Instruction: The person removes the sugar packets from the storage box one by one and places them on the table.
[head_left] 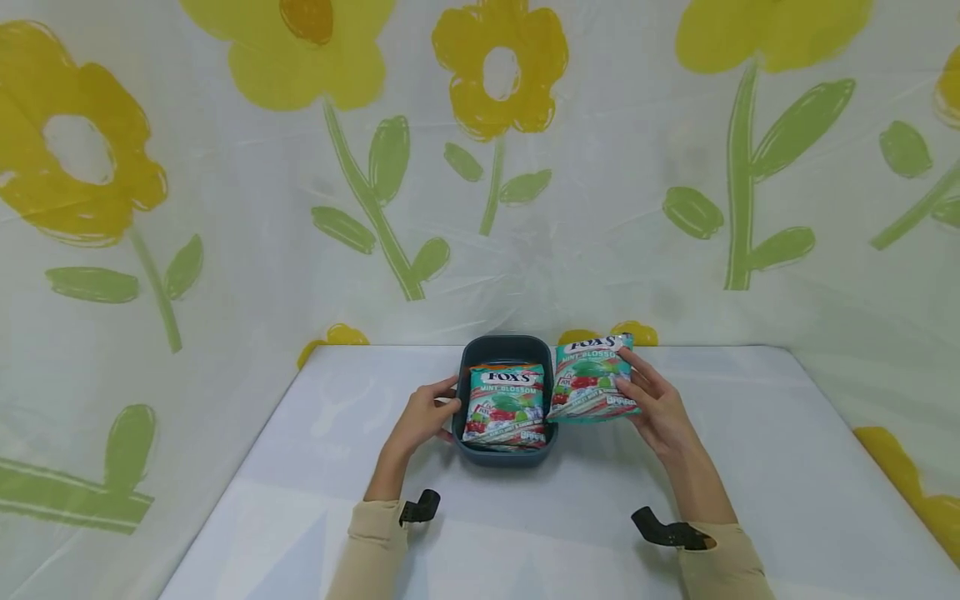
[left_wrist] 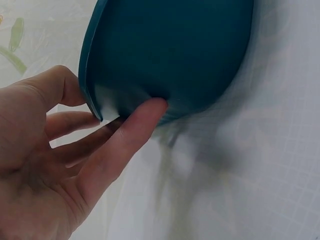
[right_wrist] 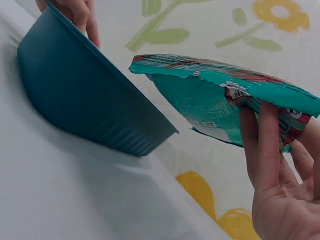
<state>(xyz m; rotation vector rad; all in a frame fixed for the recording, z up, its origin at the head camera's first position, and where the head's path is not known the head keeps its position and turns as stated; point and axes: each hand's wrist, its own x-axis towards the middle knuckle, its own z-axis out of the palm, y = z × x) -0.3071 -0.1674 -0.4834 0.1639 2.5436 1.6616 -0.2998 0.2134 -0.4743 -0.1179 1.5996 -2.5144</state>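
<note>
A dark teal plastic container with rounded corners stands on the white table. Inside it lies a green candy bag printed "FOX'S Mint Blossom", with an orange edge of something showing behind its top. My left hand holds the container's left side; the left wrist view shows fingers against its outer wall and at its rim. My right hand grips a second Fox's Mint Blossom candy bag by its right side. That bag is raised beside the container's right rim, and its underside shows in the right wrist view.
The white table extends to both sides and in front of the container. Behind it hangs a pale cloth printed with yellow flowers. Dark straps sit at both wrists.
</note>
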